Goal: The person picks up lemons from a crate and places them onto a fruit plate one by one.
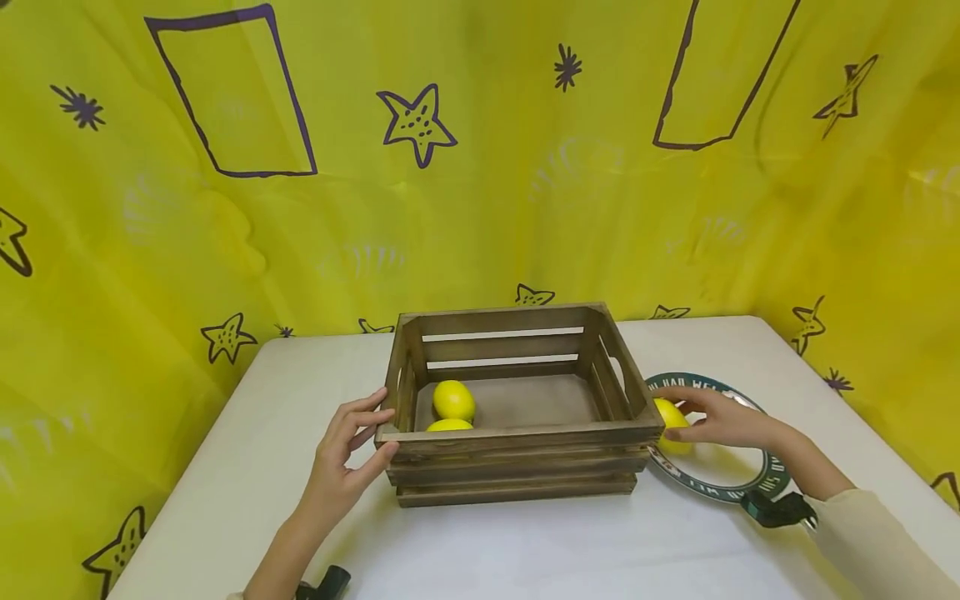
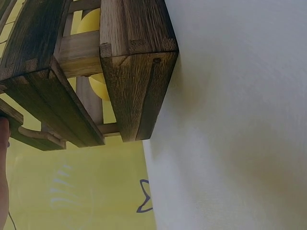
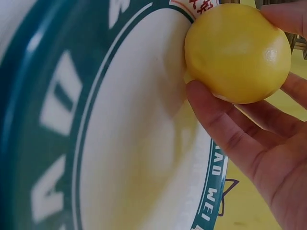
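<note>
A brown wooden crate (image 1: 517, 446) of slats stands in the middle of the table in the head view. My left hand (image 1: 347, 446) rests at its front left corner, fingertips at the left rim and thumb by the front slat. In the left wrist view only a finger (image 2: 4, 167) shows, at the crate's slats. Inside the crate, on the left, lie a lemon (image 1: 453, 401) and a second lemon (image 1: 449, 425), partly hidden by the front wall. My right hand (image 1: 716, 421) holds another lemon (image 3: 237, 52) between thumb and fingers, over the plate (image 3: 129, 120) just right of the crate.
The plate has a green rim (image 1: 776, 479) with white lettering and lies partly behind the crate's right corner. A white cloth (image 1: 525, 550) covers the table. Behind hangs a yellow curtain (image 1: 480, 225) with drawn stars and outlined shapes.
</note>
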